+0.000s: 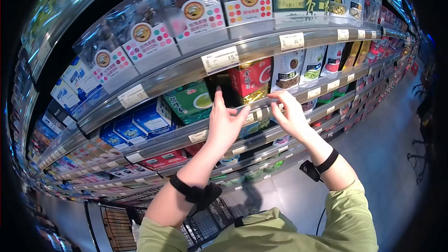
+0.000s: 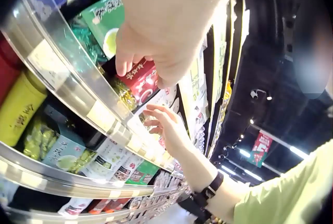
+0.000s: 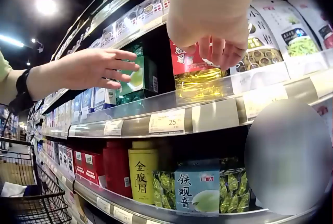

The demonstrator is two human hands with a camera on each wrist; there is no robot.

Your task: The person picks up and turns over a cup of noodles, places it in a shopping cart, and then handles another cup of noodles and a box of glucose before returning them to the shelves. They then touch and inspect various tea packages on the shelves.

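A red tea package with a gold lower part (image 1: 251,78) stands on a shelf, beside a dark gap on its left. My left hand (image 1: 225,123) is raised before that gap, fingers extended and nothing held; in the right wrist view the same hand (image 3: 99,69) points towards a green tea package (image 3: 139,78). On the other side, my right hand (image 1: 290,114) has its fingers loosely bent in front of the red package's lower right edge. From the right wrist, the fingertips (image 3: 237,54) overlap the upper part of the red package (image 3: 188,73).
A clear shelf lip with price tags (image 3: 166,122) runs below the packages. White pouches (image 1: 288,71) stand to the right, blue boxes (image 1: 151,116) to the left. One shelf down are a yellow canister (image 3: 141,174) and a light-blue tea box (image 3: 197,188). A wire cart (image 3: 31,177) stands nearby.
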